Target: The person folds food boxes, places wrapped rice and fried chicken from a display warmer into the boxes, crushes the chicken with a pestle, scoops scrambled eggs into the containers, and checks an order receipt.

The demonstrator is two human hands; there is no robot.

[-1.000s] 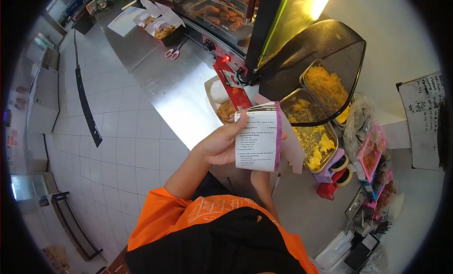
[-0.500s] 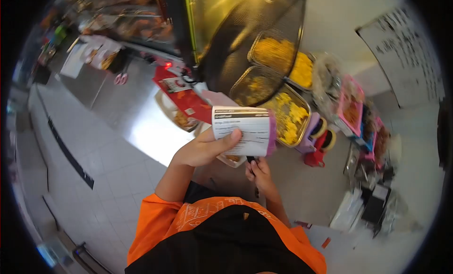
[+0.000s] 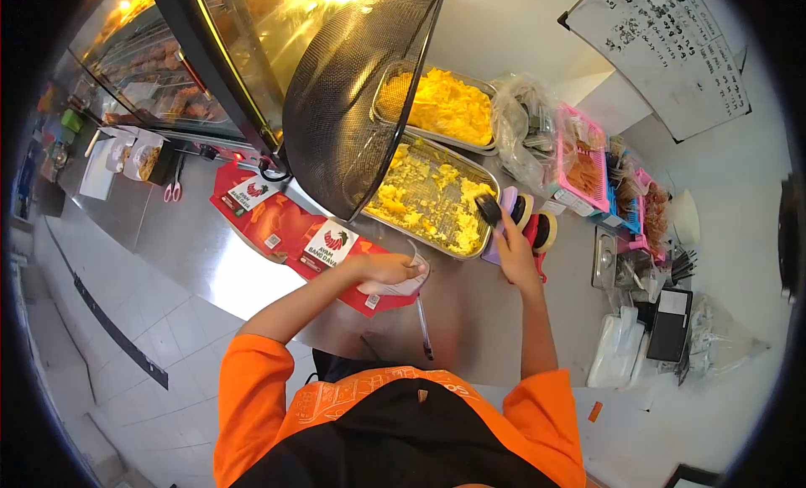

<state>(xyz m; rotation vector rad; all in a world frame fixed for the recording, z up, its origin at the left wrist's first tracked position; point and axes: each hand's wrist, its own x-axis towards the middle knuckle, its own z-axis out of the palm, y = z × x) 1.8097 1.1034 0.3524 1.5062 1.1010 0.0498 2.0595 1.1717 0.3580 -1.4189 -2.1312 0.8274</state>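
Observation:
My left hand [image 3: 390,270], fingers closed, grips the right end of a red paper food box [image 3: 369,299] whose pale inside shows at the fingers. Another red box [image 3: 260,211] with the same printed logo lies to its left. My right hand [image 3: 516,251] is wrapped round a dark scoop [image 3: 487,208], its head over the right side of a metal tray [image 3: 432,246]. Yellow crumbly food like scrambled egg [image 3: 462,223] partly covers that tray. Behind it, a second tray [image 3: 478,147] holds a bigger yellow heap. A dark mesh cover [image 3: 344,102] stands raised over the trays.
A glass display case [image 3: 243,93] stands at the back left. Scissors [image 3: 173,182] lie beside it. A thin metal utensil [image 3: 426,328] is near the front edge. Tape dispensers [image 3: 541,232], a pink basket [image 3: 583,165] and plastic bags [image 3: 525,110] crowd the right.
The printed slip with a purple edge is gone from my left hand, which now grips the red box. My right hand has moved right and forward to the tray with the scoop.

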